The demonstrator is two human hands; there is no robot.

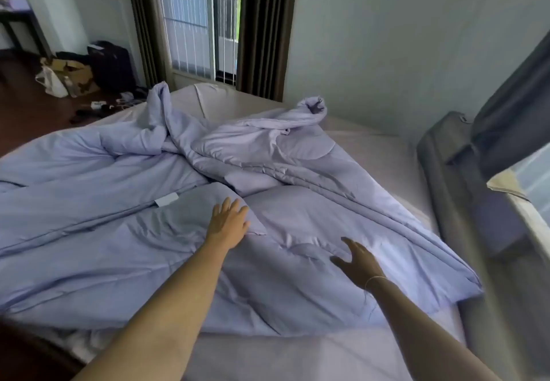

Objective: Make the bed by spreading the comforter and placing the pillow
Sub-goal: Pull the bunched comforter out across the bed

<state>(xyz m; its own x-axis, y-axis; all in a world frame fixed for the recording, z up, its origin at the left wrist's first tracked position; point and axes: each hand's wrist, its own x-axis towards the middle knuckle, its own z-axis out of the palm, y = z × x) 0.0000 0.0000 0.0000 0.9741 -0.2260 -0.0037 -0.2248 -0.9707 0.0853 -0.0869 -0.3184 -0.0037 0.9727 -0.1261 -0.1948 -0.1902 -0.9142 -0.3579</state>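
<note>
Across the middle of the bed (372, 148) lies the lilac comforter (125, 232), rumpled and only partly spread. It is flat on the left and bunched into twisted ridges toward the far side, where two corners stand up. A small white tag (166, 200) shows on it near a folded-over flap.

My left hand (229, 221) is open, fingers together and stretched out, with the palm resting on the edge of that flap. My right hand (358, 263) is open too, fingers spread, low over the comforter nearer to me; I cannot tell whether it touches. A thin bracelet (375, 279) circles that wrist.

I cannot make out a pillow. The pale sheet (297, 357) shows bare on the near edge and far right. On the right, a grey headboard (440, 154) runs past blurred, cut-off shapes.
</note>
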